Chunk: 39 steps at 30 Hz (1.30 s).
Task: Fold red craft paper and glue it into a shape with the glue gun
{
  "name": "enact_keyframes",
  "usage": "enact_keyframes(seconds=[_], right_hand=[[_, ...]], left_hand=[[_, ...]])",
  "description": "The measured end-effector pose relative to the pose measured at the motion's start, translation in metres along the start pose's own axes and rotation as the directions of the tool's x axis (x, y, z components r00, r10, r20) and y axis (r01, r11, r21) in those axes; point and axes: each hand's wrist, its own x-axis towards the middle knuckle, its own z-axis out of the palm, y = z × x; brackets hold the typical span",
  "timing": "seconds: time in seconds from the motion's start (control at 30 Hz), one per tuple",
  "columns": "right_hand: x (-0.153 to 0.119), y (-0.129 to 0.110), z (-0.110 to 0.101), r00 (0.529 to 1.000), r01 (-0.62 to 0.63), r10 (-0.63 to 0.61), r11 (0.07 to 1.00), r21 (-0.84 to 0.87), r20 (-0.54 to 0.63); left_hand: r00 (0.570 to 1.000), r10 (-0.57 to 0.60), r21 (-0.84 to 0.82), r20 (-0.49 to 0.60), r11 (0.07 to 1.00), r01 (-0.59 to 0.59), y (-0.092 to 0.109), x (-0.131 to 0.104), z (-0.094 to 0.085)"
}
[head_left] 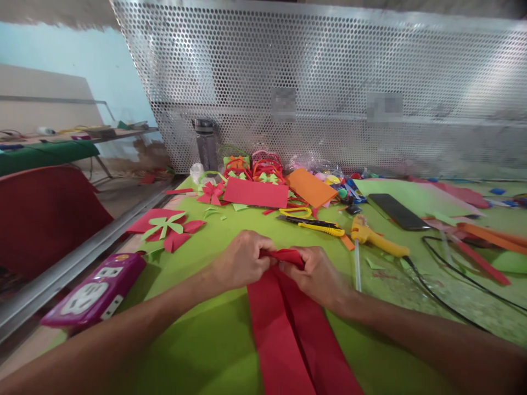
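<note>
A long red sheet of paper or felt [280, 334] runs from the front edge of the view up to my two hands, with a fold or slit along its middle. My left hand [242, 260] pinches its far left end. On the right of that end my right hand [321, 277] is closed, thumb and fingers gripping the bunched red material. Both hands meet close together over the green table cover [197, 340]. Just beyond them lies a black and yellow utility knife [313, 224]. Yellow-handled scissors [296, 212] rest right behind it.
A yellow glue gun [379, 238] with its cord and a phone [397, 211] lie on the right. A purple power strip [96, 291] sits at left, near red and green cut flowers [164, 226]. Behind are small baskets [265, 167], a bottle [206, 145] and a perforated metal panel [329, 66].
</note>
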Motion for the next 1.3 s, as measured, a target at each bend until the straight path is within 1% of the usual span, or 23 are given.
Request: enact_keyframes(seconds=[0.13, 0.27, 0.4, 0.5, 0.63, 0.73, 0.83, 0.93, 1.03, 1.17, 1.23, 1.3], right_hand=[[0.000, 0.000, 0.000, 1.000, 0.018, -0.019, 0.998, -0.058, -0.020], [0.001, 0.000, -0.001, 1.000, 0.014, -0.015, 1.000, -0.017, -0.015], [0.001, 0.001, 0.000, 0.999, 0.028, -0.029, 0.999, -0.021, -0.018], [0.001, 0.002, 0.002, 0.998, 0.043, -0.044, 0.998, -0.036, -0.033], [0.001, 0.004, 0.002, 0.999, 0.048, -0.048, 0.999, 0.004, -0.009], [0.002, 0.005, 0.000, 0.999, 0.026, -0.025, 1.000, 0.015, -0.022], [0.002, 0.004, 0.000, 1.000, 0.015, -0.015, 0.999, 0.050, -0.007], [0.001, 0.004, 0.001, 1.000, 0.022, -0.023, 0.996, 0.081, 0.005], [0.002, 0.007, 0.003, 1.000, 0.019, -0.020, 0.998, 0.061, 0.016], [0.004, 0.012, 0.003, 0.999, -0.018, 0.015, 0.998, 0.060, 0.045], [0.006, 0.013, 0.001, 0.999, -0.044, 0.042, 0.995, 0.093, 0.024], [0.007, 0.011, -0.001, 0.998, -0.051, 0.054, 0.989, 0.140, -0.018]], left_hand=[[1.000, -0.004, -0.021, 0.008, 1.000, 0.004, 0.000, -0.001, 0.000], [1.000, -0.003, -0.025, 0.005, 1.000, 0.003, -0.001, 0.000, 0.001], [0.999, 0.038, -0.062, -0.024, 0.997, -0.040, -0.002, 0.000, 0.003], [0.998, 0.061, -0.081, -0.013, 0.995, -0.062, -0.003, 0.000, 0.004], [0.997, 0.076, -0.046, -0.013, 0.996, -0.077, -0.003, 0.000, 0.002], [0.995, 0.103, 0.001, -0.007, 0.995, -0.103, -0.002, 0.000, 0.000], [0.996, 0.082, 0.039, 0.019, 0.996, -0.083, -0.002, 0.000, -0.002], [0.997, 0.072, 0.071, 0.026, 0.995, -0.074, -0.005, 0.001, 0.001], [0.995, 0.093, 0.094, 0.024, 0.991, -0.095, -0.009, 0.001, 0.006], [0.995, 0.100, 0.090, 0.024, 0.991, -0.102, -0.010, 0.002, 0.007], [0.996, 0.083, 0.020, -0.032, 0.996, -0.083, -0.010, 0.003, 0.002], [0.988, 0.031, -0.070, -0.152, 0.997, -0.042, -0.011, 0.005, -0.005]])
